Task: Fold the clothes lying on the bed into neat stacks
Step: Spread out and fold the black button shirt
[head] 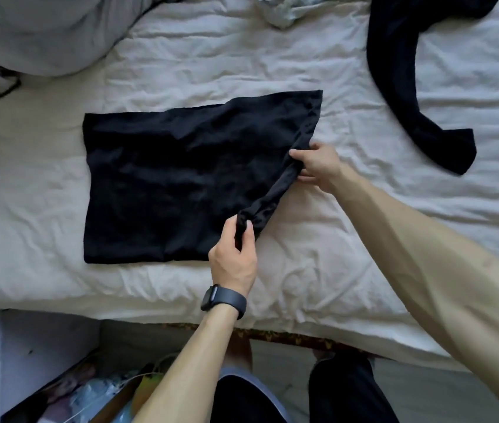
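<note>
A black garment [163,184] lies flat as a rough rectangle in the middle of the white bed sheet [333,257]. Its right edge is lifted and rolled inward. My left hand [234,254], with a dark watch on the wrist, pinches the near end of that lifted edge. My right hand [315,166] grips the same edge farther up, fingers curled round the cloth. A second black garment [400,96] lies unfolded in a curved strip at the upper right of the bed.
A grey pillow or duvet [34,35] fills the upper left corner. A crumpled pale blue cloth [278,10] sits at the top edge. The bed's near edge runs across the lower frame; an open box of clutter [89,395] stands on the floor below left.
</note>
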`<state>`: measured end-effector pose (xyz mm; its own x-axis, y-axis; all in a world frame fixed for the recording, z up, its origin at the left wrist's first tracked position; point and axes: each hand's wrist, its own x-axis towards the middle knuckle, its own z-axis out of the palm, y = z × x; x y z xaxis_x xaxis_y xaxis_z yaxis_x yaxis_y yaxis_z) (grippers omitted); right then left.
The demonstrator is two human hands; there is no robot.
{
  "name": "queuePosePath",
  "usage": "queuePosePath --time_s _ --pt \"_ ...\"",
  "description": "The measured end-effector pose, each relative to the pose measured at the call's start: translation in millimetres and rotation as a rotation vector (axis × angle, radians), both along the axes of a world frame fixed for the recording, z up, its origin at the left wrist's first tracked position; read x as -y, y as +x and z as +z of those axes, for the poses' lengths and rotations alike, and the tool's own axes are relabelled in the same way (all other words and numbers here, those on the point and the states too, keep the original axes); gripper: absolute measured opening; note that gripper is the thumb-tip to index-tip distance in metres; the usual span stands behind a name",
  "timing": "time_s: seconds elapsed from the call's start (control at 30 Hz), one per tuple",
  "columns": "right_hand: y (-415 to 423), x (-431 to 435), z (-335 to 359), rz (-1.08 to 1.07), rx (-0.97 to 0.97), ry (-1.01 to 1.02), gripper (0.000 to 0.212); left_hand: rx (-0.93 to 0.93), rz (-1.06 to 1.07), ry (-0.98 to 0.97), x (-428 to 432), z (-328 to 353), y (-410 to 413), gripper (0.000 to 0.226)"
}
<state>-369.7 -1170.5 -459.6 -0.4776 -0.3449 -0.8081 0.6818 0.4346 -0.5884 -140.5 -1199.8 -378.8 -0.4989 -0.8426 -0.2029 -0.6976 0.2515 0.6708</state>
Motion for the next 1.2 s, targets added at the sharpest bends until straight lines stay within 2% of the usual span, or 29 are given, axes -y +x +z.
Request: queuePosePath --time_s 0.2,0.33,0.4,0.53,0.73,0.9,1.13,1.2 --pt "4.7 22.4 -1.0 0.003 -0.169 0.129 0.019 -0.037 0.115 0.093 23.6 -3.2 14.7 0.014" --pt "19.4 57.6 25.7 -0.113 -0.224 0.07 0.028 -0.1 0.239 0.149 51.1 0.8 28.3 0.017" --pt "34.5 85.8 38.8 -0.103 -0.28 0.054 0.032 -0.126 0.332 0.165 70.7 4.2 42.6 0.017" --pt "78.2 159.5 51.3 0.099 -0.441 0.124 0.053 -0.126 0.511 0.186 124.1 5.8 85.8 0.011" --pt "168.1 306.3 43.9 0.455 -0.607 0.151 0.067 -0.041 0.699 0.267 234.7 -28.0 176.3 0.031" --pt "230.6 403.0 17.6 0.603 -0.6 0.222 0.072 0.152 0.616 0.374 302.5 -55.3 238.6 0.008" --pt "265.1 429.2 10.9 0.836 -0.733 0.414 0.07 0.475 0.299 0.551 331.9 -56.7 257.8 0.011" --pt "269.4 427.0 14.7 0.956 -0.741 0.44 0.074 0.501 0.259 0.588 334.9 -54.7 258.7 0.013"
